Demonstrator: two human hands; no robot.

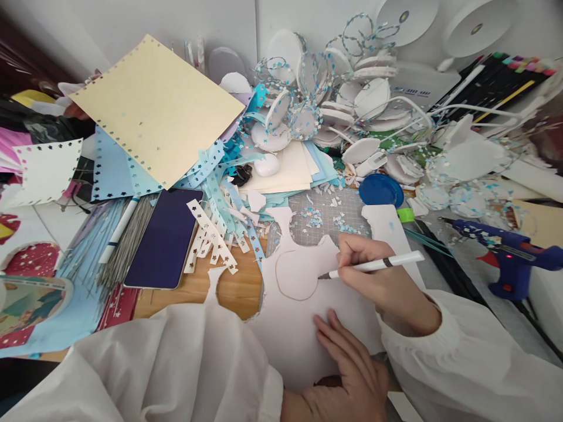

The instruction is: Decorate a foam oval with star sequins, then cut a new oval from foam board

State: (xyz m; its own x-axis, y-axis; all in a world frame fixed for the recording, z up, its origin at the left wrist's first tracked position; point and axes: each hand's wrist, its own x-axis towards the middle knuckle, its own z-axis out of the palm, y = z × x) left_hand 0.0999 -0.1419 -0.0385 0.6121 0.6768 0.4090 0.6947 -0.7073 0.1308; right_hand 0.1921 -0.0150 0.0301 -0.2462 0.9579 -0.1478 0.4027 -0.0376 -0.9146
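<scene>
White wall point(185, 17) backs a crowded bench point(240, 290), whose wooden top shows between paper scraps and a gridded grey cutting mat point(303, 205). Near the middle of the bench's front edge lies a white sheet point(290, 340) with rounded bites cut from its far side, partly over the mat. On it is a curved pencil-like outline point(297, 274), roughly circular. The right hand point(373, 272) has a closed grip, thumb and fingers pinched around a white pen point(382, 263), whose dark tip meets the sheet at the outline's right side. The left hand point(352, 369) lies palm down on the same sheet, closer to the front edge; its grip is open, fingers stretched out and together, with hold of nothing visible.

Left of the sheet, a dark-screened phone point(165, 240) lies at a slant, between a bundle of thin wires point(127, 240) and punched cream strips point(213, 240). Toward the back left corner, a large cream square point(162, 111) rests over blue paper. White discs point(369, 97) pile up along the back edge, with a blue lid point(380, 190) in front. Near the right edge is a blue glue gun point(510, 252), a small red light glowing on it.
</scene>
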